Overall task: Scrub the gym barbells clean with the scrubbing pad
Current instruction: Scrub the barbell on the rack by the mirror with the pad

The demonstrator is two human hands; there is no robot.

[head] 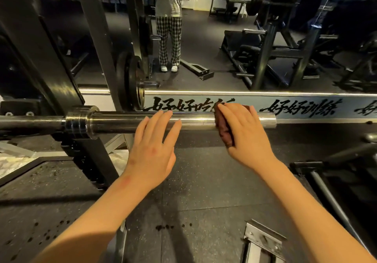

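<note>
"How were your fingers set?"

"My right hand (244,138) curled round the scrubbing pad (223,128), wrapping it over the barbell (122,123) at centre-right to bear down. My left hand (152,150) lay flat with straight fingers at frame centre, probably to stop it rolling."

"And the bar?"

"Bright chrome, faintly streaked."

Black brush-script Chinese characters on the pale band (346,107) along the foot of the mirror (204,38). At the left, reading 好好吃 (179,105), then a fourth character half hidden behind the scrubbing pad (223,128) and the right hand (244,134), so no telling for sure. Further right, clear and whole: 好好训练 (299,108). At the far right edge, the start of a third group, cut off and unreadable.
</note>
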